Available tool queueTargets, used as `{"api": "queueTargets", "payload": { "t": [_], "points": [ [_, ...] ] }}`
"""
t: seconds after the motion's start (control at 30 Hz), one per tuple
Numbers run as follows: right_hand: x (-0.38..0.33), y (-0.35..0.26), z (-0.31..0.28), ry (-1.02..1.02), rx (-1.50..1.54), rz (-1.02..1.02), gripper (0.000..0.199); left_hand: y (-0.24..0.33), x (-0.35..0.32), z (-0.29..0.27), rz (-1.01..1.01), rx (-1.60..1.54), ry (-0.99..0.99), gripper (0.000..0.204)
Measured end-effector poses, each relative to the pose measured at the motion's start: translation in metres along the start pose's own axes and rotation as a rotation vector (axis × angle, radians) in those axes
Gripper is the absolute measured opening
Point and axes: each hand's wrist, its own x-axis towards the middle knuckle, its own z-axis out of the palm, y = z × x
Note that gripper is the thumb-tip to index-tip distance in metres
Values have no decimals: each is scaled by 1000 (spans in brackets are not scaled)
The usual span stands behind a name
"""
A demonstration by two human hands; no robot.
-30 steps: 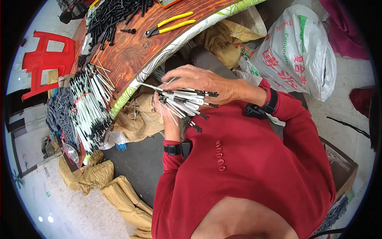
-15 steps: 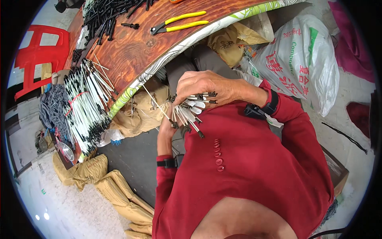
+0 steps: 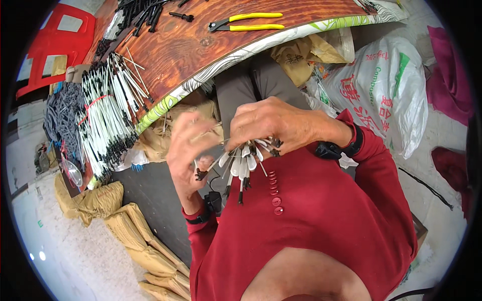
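Observation:
My right hand (image 3: 273, 123) is closed around a bunch of thin white rods with black ends (image 3: 243, 163), held in front of my red top. The rods fan out below the fingers, and several carry flat white pieces. My left hand (image 3: 188, 150) is raised just left of the bunch. Motion smears its fingers, so I cannot tell their grip. One black rod end lies against its thumb side. On the table's left end lies a large bundle of similar rods (image 3: 103, 120), tied with a red band.
Yellow-handled cutters (image 3: 246, 22) and loose black parts (image 3: 150, 15) lie on the curved wooden table (image 3: 201, 45). Grey parts (image 3: 65, 115) are piled beyond the tied bundle. A white plastic sack (image 3: 386, 90) stands at right, brown paper packages (image 3: 135, 231) at lower left, a red stool (image 3: 60, 40) upper left.
My left hand has come off the underside of the bunch and moved up and left, blurring. My right hand keeps the rods, now slightly lower. The view has shifted a little.

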Motion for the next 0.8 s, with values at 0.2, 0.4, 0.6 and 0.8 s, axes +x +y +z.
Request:
{"api": "queueTargets", "payload": {
  "t": [0.2,0.4,0.6,0.8],
  "points": [
    [-13,3,6,32,-85,27,35,15,-20,16,-363,-273,-123,35],
    [-7,22,20,183,-168,63,48,3,-24,27,-499,-420,-14,30],
    [6,28,27,204,-163,61,51,-3,-22,18,-541,-484,10,27],
    [6,43,38,191,-143,110,53,-25,-23,20,-757,-454,-73,17]
  ]
}}
